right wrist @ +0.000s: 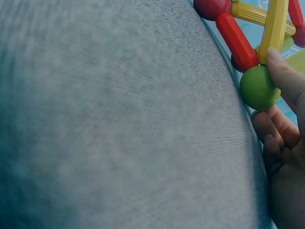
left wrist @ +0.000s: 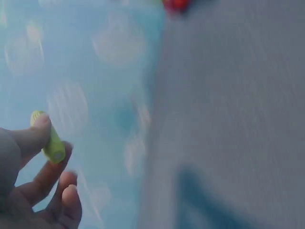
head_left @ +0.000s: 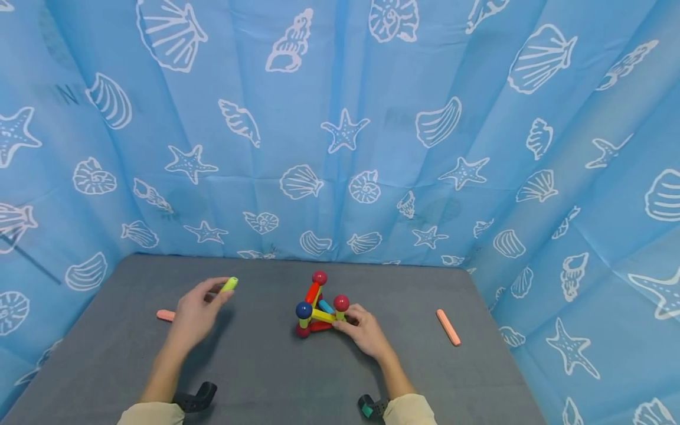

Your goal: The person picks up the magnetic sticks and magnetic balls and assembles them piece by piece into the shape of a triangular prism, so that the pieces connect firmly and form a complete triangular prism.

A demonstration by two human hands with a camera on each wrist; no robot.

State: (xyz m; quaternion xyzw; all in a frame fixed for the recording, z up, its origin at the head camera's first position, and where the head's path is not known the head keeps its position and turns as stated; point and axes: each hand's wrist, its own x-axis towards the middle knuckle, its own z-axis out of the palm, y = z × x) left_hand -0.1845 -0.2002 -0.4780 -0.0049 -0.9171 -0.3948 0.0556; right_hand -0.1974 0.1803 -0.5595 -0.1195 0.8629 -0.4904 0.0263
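Observation:
A short yellow-green rod (left wrist: 53,145) is pinched between the thumb and fingertips of my left hand (head_left: 198,313), raised over the left part of the table. At the table's middle stands a ball-and-rod structure (head_left: 321,317) with red, yellow, yellow-green and blue rods. Its upper balls include a blue ball (head_left: 304,310) and a red ball (head_left: 342,303). My right hand (head_left: 365,332) grips the structure's lower right corner. In the right wrist view, its thumb lies against a yellow rod (right wrist: 273,33), and other fingers are behind a green ball (right wrist: 259,88).
An orange rod (head_left: 448,327) lies on the grey table (head_left: 255,378) at the right. Another orange rod (head_left: 166,315) lies left of my left hand, partly hidden by it. A blue shell-patterned curtain (head_left: 329,212) hangs behind the table and along its sides.

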